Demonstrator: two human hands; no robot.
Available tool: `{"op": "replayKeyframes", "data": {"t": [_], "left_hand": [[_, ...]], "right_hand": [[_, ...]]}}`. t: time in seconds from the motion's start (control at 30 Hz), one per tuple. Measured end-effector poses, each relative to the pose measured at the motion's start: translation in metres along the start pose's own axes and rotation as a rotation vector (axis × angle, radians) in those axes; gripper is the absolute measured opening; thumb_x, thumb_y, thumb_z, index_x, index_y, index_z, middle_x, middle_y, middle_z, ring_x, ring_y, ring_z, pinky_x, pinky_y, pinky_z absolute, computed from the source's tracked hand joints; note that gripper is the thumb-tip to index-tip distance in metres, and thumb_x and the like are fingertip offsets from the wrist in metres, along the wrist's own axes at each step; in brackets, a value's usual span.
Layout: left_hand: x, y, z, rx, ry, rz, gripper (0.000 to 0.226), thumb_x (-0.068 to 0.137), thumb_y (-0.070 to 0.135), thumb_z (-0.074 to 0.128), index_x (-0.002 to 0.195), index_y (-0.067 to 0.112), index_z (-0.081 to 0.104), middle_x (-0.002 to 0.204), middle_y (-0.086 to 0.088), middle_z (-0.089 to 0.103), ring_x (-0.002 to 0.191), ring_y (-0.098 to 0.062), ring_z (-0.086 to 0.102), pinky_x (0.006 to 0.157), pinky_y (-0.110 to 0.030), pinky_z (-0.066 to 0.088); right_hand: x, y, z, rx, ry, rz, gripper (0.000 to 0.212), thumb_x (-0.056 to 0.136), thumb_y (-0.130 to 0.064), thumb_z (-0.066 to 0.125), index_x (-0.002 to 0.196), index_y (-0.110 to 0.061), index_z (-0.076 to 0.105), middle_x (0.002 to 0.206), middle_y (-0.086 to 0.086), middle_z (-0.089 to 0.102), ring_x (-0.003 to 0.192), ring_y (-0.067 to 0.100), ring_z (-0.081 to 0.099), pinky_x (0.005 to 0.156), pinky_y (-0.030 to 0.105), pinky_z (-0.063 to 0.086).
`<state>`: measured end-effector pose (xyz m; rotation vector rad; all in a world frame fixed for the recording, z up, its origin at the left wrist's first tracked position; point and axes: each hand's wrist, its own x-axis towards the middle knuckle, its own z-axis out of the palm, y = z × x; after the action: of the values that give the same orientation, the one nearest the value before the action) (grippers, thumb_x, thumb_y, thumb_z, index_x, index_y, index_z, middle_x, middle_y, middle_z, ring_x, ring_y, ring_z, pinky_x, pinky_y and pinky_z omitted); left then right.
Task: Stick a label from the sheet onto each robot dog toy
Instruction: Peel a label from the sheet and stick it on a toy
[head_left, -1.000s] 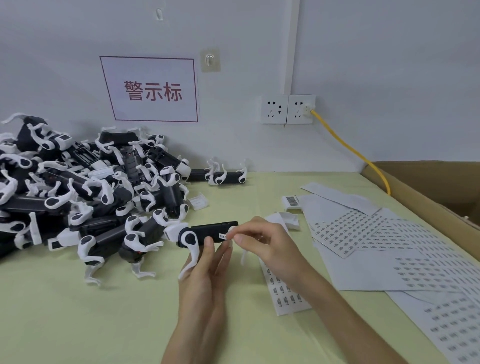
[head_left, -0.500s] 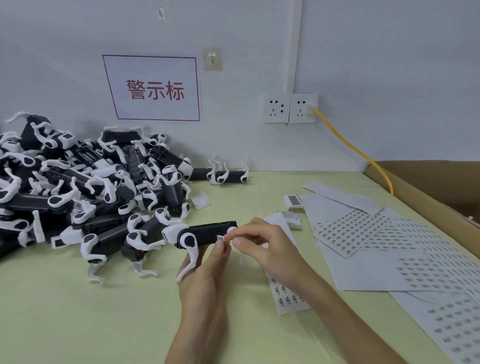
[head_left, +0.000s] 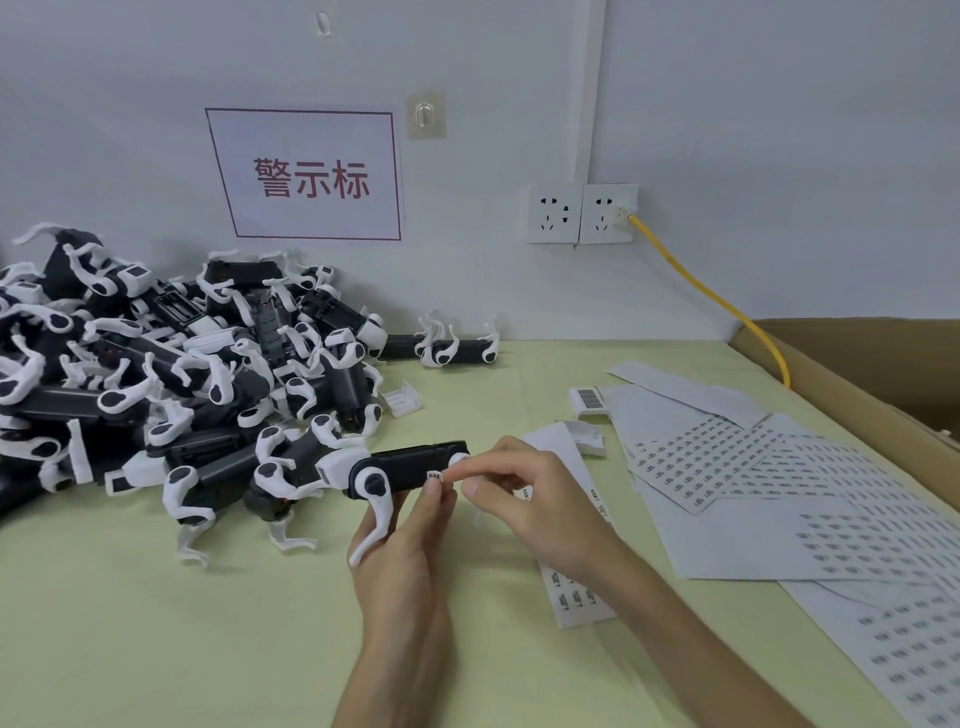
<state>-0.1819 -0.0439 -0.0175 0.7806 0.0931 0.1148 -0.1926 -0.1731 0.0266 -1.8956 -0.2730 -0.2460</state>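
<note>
A pale wall (head_left: 727, 130) backs a yellow-green table (head_left: 156, 623). On the wall hang a white sign (head_left: 306, 174) with red characters, a small hook (head_left: 426, 115) and a double socket (head_left: 582, 213), from which a yellow cable (head_left: 717, 301) runs down behind the table's far right corner. A cardboard box (head_left: 857, 374) stands along the right edge.

Against the far left edge lies a heap (head_left: 156, 364) of black-and-white robot dog toys (too tangled to count), with one lone toy (head_left: 457, 351) lying apart by the wall at the far edge. Label sheets (head_left: 779, 493) overlap across the right side of the table, printed with rows of small dark marks. A narrow strip (head_left: 576, 597) of labels lies near the middle, partly under the right forearm. Two small white parts (head_left: 587, 400) sit beside the sheets, and another (head_left: 402, 399) sits at the heap's right side.

Near the middle of the table, the left hand (head_left: 405, 561) grips a dog (head_left: 405, 473) from below, held above the surface with its black body level and one white leg hanging over the fingers. The right hand (head_left: 530, 499) pinches a small label (head_left: 434, 475) at its fingertips and holds it against the dog's side, close to the rear end. The left thumb (head_left: 434, 499) touches just under the label.
</note>
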Motion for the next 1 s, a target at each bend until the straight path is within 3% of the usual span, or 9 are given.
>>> {"op": "replayKeyframes", "data": {"t": [0.2, 0.43, 0.67, 0.87, 1.0], "left_hand": [[-0.0002, 0.0011, 0.0005, 0.005, 0.007, 0.021, 0.027, 0.089, -0.002, 0.071, 0.115, -0.005, 0.07, 0.097, -0.013, 0.079, 0.101, -0.026, 0.077, 0.079, -0.024, 0.061], [-0.0016, 0.0015, 0.0003, 0.027, 0.027, 0.053, 0.023, 0.088, 0.001, 0.073, 0.111, -0.004, 0.071, 0.088, -0.008, 0.078, 0.098, -0.025, 0.078, 0.077, -0.022, 0.06], [-0.0015, 0.0012, 0.0012, 0.068, 0.05, 0.078, 0.013, 0.091, 0.001, 0.071, 0.103, -0.005, 0.071, 0.086, -0.008, 0.077, 0.095, -0.024, 0.077, 0.086, -0.027, 0.061], [-0.0021, 0.0004, 0.0049, 0.114, 0.106, 0.1, 0.019, 0.092, 0.005, 0.072, 0.1, -0.012, 0.071, 0.097, -0.027, 0.073, 0.094, -0.03, 0.073, 0.091, -0.032, 0.061], [-0.0033, -0.0003, 0.0058, 0.158, 0.162, 0.082, 0.014, 0.094, 0.007, 0.071, 0.093, -0.006, 0.074, 0.101, -0.027, 0.075, 0.103, -0.037, 0.074, 0.095, -0.036, 0.058]], "right_hand": [[-0.0015, -0.0024, 0.0005, -0.012, -0.003, -0.001, 0.022, 0.096, -0.011, 0.066, 0.102, -0.025, 0.081, 0.086, -0.008, 0.055, 0.075, 0.005, 0.05, 0.078, 0.013, 0.04], [-0.0027, -0.0038, 0.0008, -0.035, -0.009, 0.0, 0.021, 0.096, -0.013, 0.067, 0.105, -0.026, 0.081, 0.088, -0.003, 0.055, 0.075, 0.005, 0.05, 0.08, 0.014, 0.04], [-0.0015, -0.0022, 0.0009, -0.046, -0.013, -0.003, 0.023, 0.097, -0.014, 0.066, 0.107, -0.029, 0.08, 0.088, -0.005, 0.054, 0.077, 0.006, 0.05, 0.08, 0.013, 0.039], [-0.0018, -0.0006, 0.0012, -0.026, -0.007, -0.026, 0.025, 0.098, -0.013, 0.064, 0.107, -0.029, 0.081, 0.083, -0.012, 0.052, 0.076, 0.006, 0.049, 0.079, 0.012, 0.038], [-0.0016, -0.0008, 0.0029, -0.06, -0.026, -0.015, 0.025, 0.098, -0.014, 0.064, 0.11, -0.029, 0.08, 0.084, -0.013, 0.051, 0.076, 0.006, 0.049, 0.08, 0.014, 0.04]]}}
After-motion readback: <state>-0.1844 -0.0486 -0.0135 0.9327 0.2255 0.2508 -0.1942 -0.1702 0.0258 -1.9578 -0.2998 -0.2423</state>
